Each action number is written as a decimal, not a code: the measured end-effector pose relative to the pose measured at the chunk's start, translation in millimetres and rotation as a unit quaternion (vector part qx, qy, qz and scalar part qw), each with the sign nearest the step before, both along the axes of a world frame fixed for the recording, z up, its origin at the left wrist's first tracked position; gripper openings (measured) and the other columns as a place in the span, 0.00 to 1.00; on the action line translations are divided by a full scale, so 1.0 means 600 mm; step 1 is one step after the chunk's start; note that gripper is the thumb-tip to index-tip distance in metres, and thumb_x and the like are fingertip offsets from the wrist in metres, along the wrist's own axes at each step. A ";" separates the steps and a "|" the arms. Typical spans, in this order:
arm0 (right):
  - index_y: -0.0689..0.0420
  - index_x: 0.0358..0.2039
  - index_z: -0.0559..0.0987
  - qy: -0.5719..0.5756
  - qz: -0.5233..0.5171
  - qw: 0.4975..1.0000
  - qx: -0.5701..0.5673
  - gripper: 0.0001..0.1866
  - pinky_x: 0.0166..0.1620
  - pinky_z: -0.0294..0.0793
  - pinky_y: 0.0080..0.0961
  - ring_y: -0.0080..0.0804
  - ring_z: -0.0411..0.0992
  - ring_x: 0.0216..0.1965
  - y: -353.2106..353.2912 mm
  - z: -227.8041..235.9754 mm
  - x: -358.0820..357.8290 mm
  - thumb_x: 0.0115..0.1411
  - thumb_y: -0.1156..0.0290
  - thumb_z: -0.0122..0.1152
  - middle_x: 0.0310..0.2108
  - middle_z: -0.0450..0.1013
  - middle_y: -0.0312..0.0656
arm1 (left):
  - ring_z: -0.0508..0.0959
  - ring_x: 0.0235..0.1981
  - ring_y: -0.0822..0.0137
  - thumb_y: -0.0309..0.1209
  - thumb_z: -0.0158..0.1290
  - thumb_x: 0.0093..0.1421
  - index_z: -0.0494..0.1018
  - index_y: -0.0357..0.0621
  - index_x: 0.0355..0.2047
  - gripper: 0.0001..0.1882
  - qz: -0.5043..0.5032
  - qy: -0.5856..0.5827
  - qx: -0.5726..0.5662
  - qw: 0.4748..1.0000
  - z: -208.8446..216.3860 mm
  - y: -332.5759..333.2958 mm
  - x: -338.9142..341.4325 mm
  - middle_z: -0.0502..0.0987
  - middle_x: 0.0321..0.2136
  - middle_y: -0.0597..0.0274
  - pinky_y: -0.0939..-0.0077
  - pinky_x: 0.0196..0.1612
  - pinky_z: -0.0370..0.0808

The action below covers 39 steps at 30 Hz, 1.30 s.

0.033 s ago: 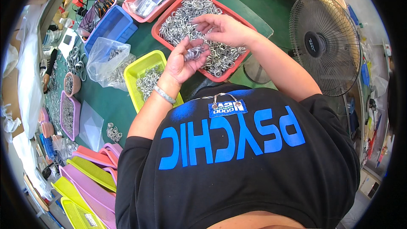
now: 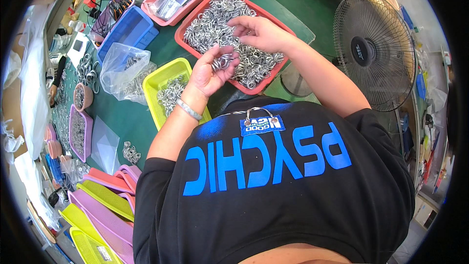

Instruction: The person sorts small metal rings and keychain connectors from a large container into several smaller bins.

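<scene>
My left hand is cupped palm up at the near side of a red plastic tub. Several small silvery metal rings lie in its palm, under half-curled fingers. Over the tub, my right hand hovers with fingers bent and apart; nothing shows between them. Beneath both hands, the tub is heaped with loose metal rings. A yellow-green basket stands left of my left wrist, with a smaller pile of rings inside.
Left of the basket sit a clear plastic bag of rings and a blue bin. A pink tub holds packets. A floor fan stands right. Stacked baskets lie lower left, and a ring bundle rests on the green table.
My right hand has shifted slightly to the right, away from the left fingers. The rings in my left palm have shifted a little.
</scene>
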State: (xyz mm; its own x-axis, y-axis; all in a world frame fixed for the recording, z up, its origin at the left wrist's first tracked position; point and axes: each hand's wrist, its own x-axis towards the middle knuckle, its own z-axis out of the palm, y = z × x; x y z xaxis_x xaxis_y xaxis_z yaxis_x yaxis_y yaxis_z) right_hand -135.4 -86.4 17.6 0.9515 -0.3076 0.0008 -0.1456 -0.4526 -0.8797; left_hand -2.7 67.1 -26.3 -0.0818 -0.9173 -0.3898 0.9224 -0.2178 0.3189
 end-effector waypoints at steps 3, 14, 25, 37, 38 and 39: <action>0.56 0.45 0.68 0.178 -0.051 0.965 -0.185 0.23 0.40 0.67 0.24 0.33 0.67 0.39 -0.011 -0.023 -0.014 0.45 0.80 0.51 0.34 0.70 0.39 | 0.74 0.33 0.62 0.29 0.44 0.57 0.66 0.35 0.41 0.13 0.020 -0.024 -0.001 1.000 -0.016 0.014 0.010 0.72 0.33 0.52 0.76 0.33 0.75; 0.52 0.37 0.74 0.077 -0.096 0.953 -0.277 0.16 0.36 0.68 0.31 0.36 0.68 0.33 -0.006 -0.111 -0.051 0.45 0.79 0.49 0.25 0.71 0.39 | 0.74 0.34 0.63 0.23 0.44 0.55 0.66 0.37 0.41 0.12 0.053 -0.070 0.033 0.996 -0.009 0.027 0.004 0.72 0.34 0.55 0.73 0.36 0.75; 0.61 0.43 0.69 -0.039 -0.068 0.993 0.088 0.19 0.35 0.67 0.15 0.15 0.65 0.29 0.004 -0.041 -0.024 0.48 0.82 0.53 0.26 0.68 0.31 | 0.74 0.36 0.60 0.34 0.43 0.59 0.65 0.38 0.43 0.15 0.001 -0.071 0.035 0.997 0.004 0.013 -0.014 0.72 0.36 0.53 0.71 0.36 0.74; 0.57 0.43 0.70 0.099 -0.201 0.938 -0.266 0.21 0.48 0.64 0.34 0.44 0.66 0.44 -0.076 -0.088 -0.042 0.45 0.76 0.50 0.42 0.68 0.50 | 0.74 0.35 0.66 0.32 0.47 0.56 0.68 0.39 0.38 0.12 0.106 -0.263 0.108 0.953 -0.036 0.103 0.062 0.73 0.31 0.59 0.77 0.32 0.73; 0.57 0.44 0.69 0.124 -0.195 0.932 -0.279 0.22 0.48 0.64 0.34 0.45 0.66 0.44 -0.088 -0.096 -0.045 0.45 0.77 0.50 0.42 0.67 0.50 | 0.74 0.34 0.68 0.31 0.48 0.56 0.69 0.39 0.37 0.11 0.128 -0.320 0.156 0.926 -0.039 0.117 0.067 0.73 0.30 0.60 0.78 0.33 0.72; 0.57 0.45 0.68 0.149 -0.189 0.926 -0.291 0.23 0.48 0.64 0.34 0.46 0.65 0.44 -0.094 -0.104 -0.046 0.44 0.77 0.49 0.42 0.67 0.50 | 0.73 0.34 0.70 0.30 0.48 0.55 0.69 0.39 0.36 0.10 0.150 -0.375 0.204 0.892 -0.044 0.131 0.074 0.73 0.28 0.61 0.80 0.33 0.71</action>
